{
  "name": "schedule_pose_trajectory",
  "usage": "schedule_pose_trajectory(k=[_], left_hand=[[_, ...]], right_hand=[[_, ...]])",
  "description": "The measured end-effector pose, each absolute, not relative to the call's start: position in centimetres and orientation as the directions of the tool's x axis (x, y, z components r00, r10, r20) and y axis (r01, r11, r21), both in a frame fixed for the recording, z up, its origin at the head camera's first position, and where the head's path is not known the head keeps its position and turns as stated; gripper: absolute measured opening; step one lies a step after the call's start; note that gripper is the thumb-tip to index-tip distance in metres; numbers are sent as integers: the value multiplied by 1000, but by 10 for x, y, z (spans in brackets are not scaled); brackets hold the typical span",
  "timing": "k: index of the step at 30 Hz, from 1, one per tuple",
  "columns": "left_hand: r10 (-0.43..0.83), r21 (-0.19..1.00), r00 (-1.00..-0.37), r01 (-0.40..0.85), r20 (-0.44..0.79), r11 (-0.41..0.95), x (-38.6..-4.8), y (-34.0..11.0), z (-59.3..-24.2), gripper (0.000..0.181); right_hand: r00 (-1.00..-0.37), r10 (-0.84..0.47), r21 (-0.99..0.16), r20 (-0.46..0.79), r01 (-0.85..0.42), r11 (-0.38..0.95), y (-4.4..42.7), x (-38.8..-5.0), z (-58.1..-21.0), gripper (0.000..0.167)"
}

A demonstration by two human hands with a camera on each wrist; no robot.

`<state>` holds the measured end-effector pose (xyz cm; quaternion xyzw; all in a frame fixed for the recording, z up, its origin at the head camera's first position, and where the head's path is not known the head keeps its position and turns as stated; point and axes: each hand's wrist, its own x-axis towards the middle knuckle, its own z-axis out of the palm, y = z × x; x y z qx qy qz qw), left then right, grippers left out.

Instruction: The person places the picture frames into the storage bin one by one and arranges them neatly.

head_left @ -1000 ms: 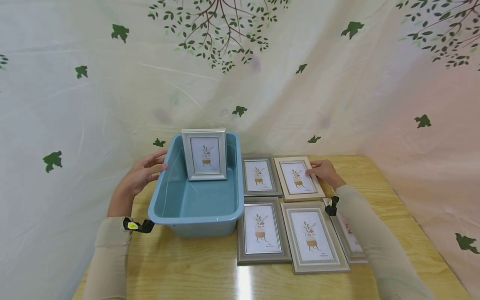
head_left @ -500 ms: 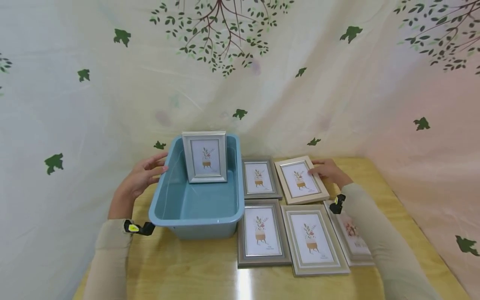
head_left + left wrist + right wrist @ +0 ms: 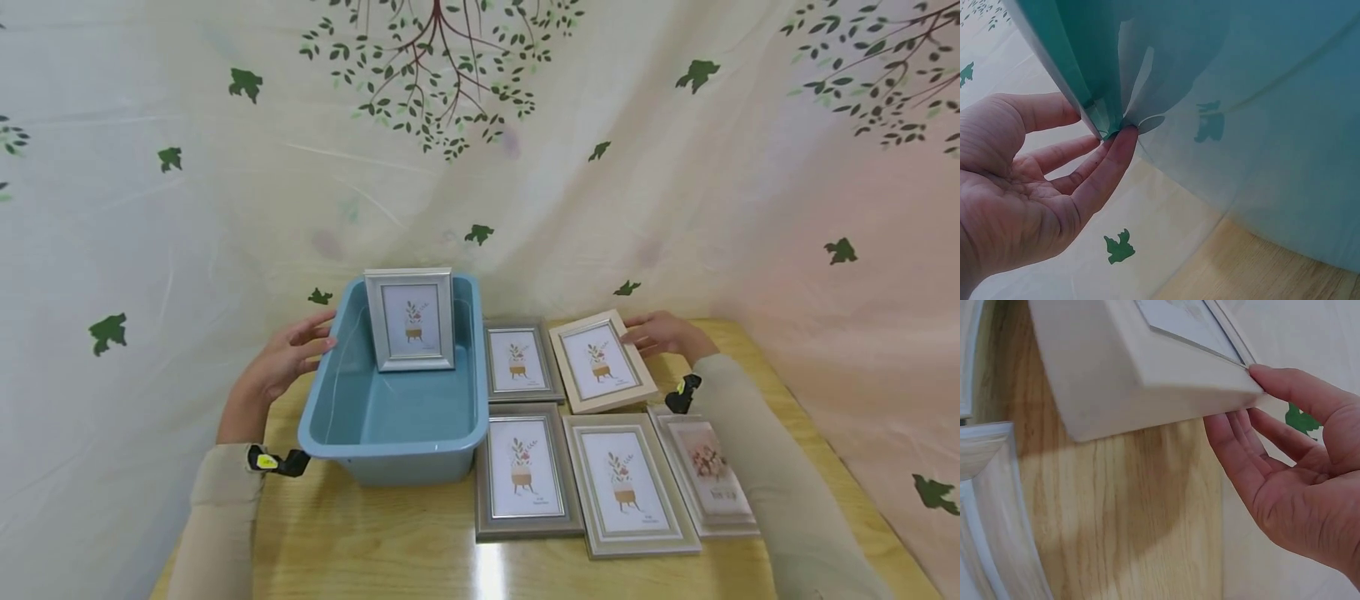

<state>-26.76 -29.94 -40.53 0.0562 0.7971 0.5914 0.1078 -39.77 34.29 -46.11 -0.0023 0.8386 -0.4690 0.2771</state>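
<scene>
A blue plastic tub (image 3: pixel 405 450) stands on the table, with a silver picture frame (image 3: pixel 446 321) upright against its far end. At the tub's left rim, the left hand (image 3: pixel 288 358) pinches the edge; in the left wrist view the thumb and fingers of the left hand (image 3: pixel 1054 169) lie on either side of the rim. The right hand (image 3: pixel 667 335) grips the right edge of a cream picture frame (image 3: pixel 611 400). Seen from the right wrist, the right hand (image 3: pixel 1300 444) has its thumb on top and fingers beneath the cream frame (image 3: pixel 1166 403), which is tilted, its near side off the wood.
Right of the tub lie a grey frame (image 3: pixel 557 383), a brown-grey frame (image 3: pixel 528 530), a beige frame (image 3: pixel 645 546) and a paler frame (image 3: pixel 720 525) partly under the right sleeve (image 3: pixel 780 475). A patterned cloth (image 3: pixel 600 217) hangs behind the wooden table (image 3: pixel 375 542).
The right hand has shifted from the cream frame's face to its right edge, and the frame has turned and lifted slightly. The left hand keeps its place at the tub rim.
</scene>
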Motion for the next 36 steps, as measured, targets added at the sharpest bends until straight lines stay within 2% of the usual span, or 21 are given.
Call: schedule_pose_trajectory(k=[6,10,13,18,24,36], left_hand=[[213,955,-971,-44,-110,294,-267,-300,-403,71],[204,948,-972,-47,-117,316,-269,-301,-401,71],[199,943,-972,-52,-124,330,-270,-301,-399,72],[205,943,-971,-52,-125,330,-273,-301,-396,73],[209,937,-970,-47,-126,347,-272,-300,-392,73],[213,936,-964,-76,-157,344,-268,-295,-393,73]], right_hand=[[-808,-321,-802,-495,283,526,343,-403,-452,68],[-771,-404,-840,-492,298,453,347,-406,-447,68],[-758,-417,-845,-502,329,421,348,-407,-446,65],[-773,-361,-831,-521,362,423,344,-404,-441,64],[-788,-355,-836,-503,340,431,345,-396,-432,66],[-864,-318,-878,-391,247,410,357,-376,-430,71]])
